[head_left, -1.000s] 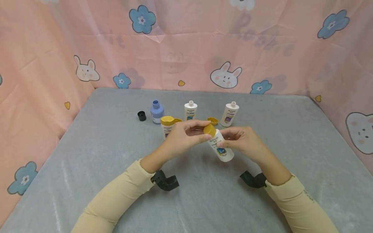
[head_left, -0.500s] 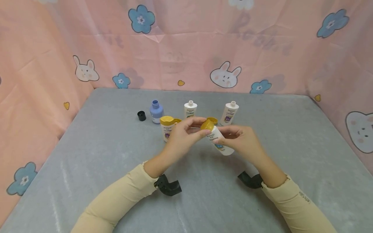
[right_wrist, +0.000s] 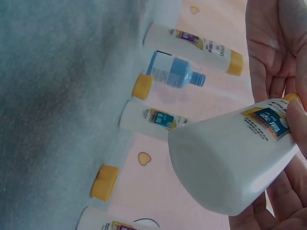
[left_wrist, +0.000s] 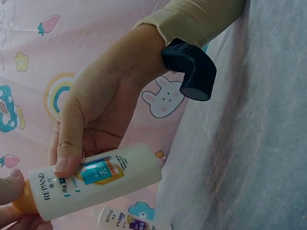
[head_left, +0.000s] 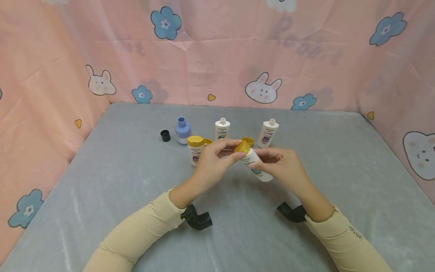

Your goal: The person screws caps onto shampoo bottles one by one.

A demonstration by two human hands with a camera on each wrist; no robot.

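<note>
A white shampoo bottle (head_left: pixel 259 170) with a blue label is held tilted above the table, its top leaning toward the left. My left hand (head_left: pixel 214 160) pinches the gold cap (head_left: pixel 242 146) at its top end between thumb and fingers. Around the bottle's body, the thumb and fingers of my right hand (head_left: pixel 285 164) grip it. The left wrist view shows the cap (left_wrist: pixel 25 199) flush against the shoulder of the bottle (left_wrist: pixel 96 179). From the right wrist, the bottle's broad base (right_wrist: pixel 206 167) faces the camera. My left palm is partly hidden in the head view.
Behind the hands stand a capped white bottle (head_left: pixel 195 153), an uncapped blue bottle (head_left: pixel 183 132) and two uncapped white bottles, one centre (head_left: pixel 222 126), one right (head_left: pixel 267 134). A black cap (head_left: pixel 165 135) and two loose gold caps, one right (head_left: pixel 249 141), one left (head_left: pixel 207 141), lie near them.
The bottle has moved slightly up and left, and its top has come closer against the gold cap. Over the last half second both hands have hardly moved.
</note>
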